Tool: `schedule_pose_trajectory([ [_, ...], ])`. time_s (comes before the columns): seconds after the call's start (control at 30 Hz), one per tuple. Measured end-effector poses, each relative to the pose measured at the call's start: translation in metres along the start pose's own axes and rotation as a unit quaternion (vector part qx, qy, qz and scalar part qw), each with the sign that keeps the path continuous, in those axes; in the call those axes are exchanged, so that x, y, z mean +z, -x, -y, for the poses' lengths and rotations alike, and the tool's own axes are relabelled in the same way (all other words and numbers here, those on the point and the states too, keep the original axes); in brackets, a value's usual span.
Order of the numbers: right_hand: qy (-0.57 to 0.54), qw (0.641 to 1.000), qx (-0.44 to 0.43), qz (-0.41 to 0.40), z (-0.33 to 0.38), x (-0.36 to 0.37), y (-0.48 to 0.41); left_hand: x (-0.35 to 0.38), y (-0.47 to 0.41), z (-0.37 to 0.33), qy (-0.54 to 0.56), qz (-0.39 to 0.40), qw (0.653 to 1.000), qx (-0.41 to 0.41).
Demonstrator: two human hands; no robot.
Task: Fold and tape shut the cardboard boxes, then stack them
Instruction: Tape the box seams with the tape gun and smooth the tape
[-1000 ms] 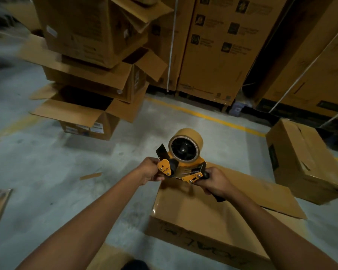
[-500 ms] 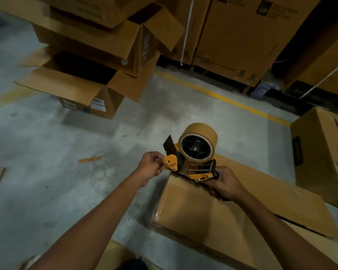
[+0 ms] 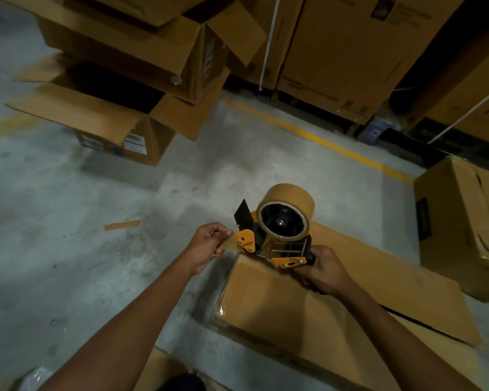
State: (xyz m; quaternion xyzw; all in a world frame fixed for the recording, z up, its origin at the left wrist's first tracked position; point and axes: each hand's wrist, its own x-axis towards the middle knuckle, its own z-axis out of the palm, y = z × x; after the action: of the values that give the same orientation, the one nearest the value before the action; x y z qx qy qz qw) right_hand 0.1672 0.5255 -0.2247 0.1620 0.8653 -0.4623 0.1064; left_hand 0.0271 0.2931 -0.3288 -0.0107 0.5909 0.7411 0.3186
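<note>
Right hand [image 3: 326, 270] grips the tape gun [image 3: 277, 235] handle, above the box [image 3: 308, 314] on the floor. Left hand [image 3: 206, 246] pinches the tape end [image 3: 228, 245].

Warehouse; stacked cartons [image 3: 336, 52]; concrete floor [image 3: 68, 221]

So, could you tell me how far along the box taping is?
Done: the box below has its flaps folded flat. In hand: the right hand grips the tape dispenser, the left hand pinches its tape end. Left: taping it, the open boxes, stacking.

Matt cardboard box [image 3: 302, 314], glossy tape roll [image 3: 292, 197]
</note>
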Motion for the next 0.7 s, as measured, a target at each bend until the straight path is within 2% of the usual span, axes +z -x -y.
schedule_pose_trajectory([
  [0.13,0.01,1.0,-0.001,-0.002,-0.004,0.003,-0.003,0.0,-0.004,0.01,0.003,-0.008,1.0,-0.019],
  [0.33,0.059,0.998,-0.03,0.004,-0.008,0.003,-0.006,0.02,-0.004,0.051,-0.084,-0.042,0.995,-0.019],
  [0.47,0.117,0.991,-0.068,0.006,-0.006,0.002,-0.009,0.029,0.006,0.053,-0.084,-0.087,0.992,-0.018],
  [0.53,0.139,0.987,-0.083,0.007,-0.005,0.003,-0.008,0.024,0.012,0.053,-0.139,-0.09,0.986,-0.027],
  [0.63,0.183,0.979,-0.09,0.017,-0.004,0.001,-0.008,0.018,0.023,0.054,-0.244,-0.118,0.961,0.048],
  [0.7,0.197,0.976,-0.087,0.033,-0.001,0.001,-0.008,0.019,0.032,0.047,-0.224,-0.109,0.965,0.084],
])
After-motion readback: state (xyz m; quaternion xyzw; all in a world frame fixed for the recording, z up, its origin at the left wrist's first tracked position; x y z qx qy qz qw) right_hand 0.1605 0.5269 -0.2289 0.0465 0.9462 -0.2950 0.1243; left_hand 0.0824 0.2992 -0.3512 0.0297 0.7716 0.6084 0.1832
